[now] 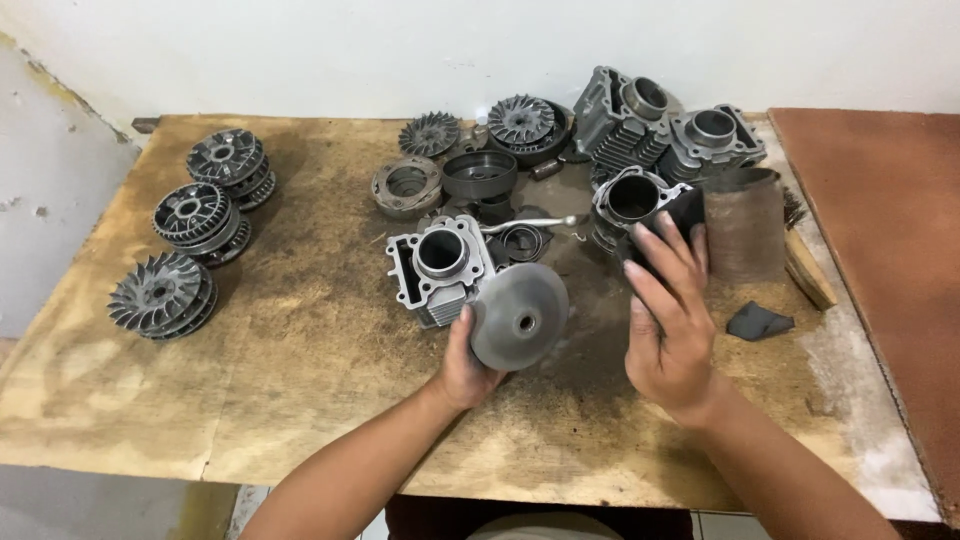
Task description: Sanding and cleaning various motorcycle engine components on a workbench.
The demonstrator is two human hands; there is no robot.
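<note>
Four cylinder blocks (440,262); three stacked pulleys (193,215).

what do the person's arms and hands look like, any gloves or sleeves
Both arms are bare from the bottom edge of the picture up to the hands, with no sleeves showing. The left hand and right hand wear no gloves, and no rings, watch or wristbands can be seen. The fingers are uncovered, with short nails.
</note>
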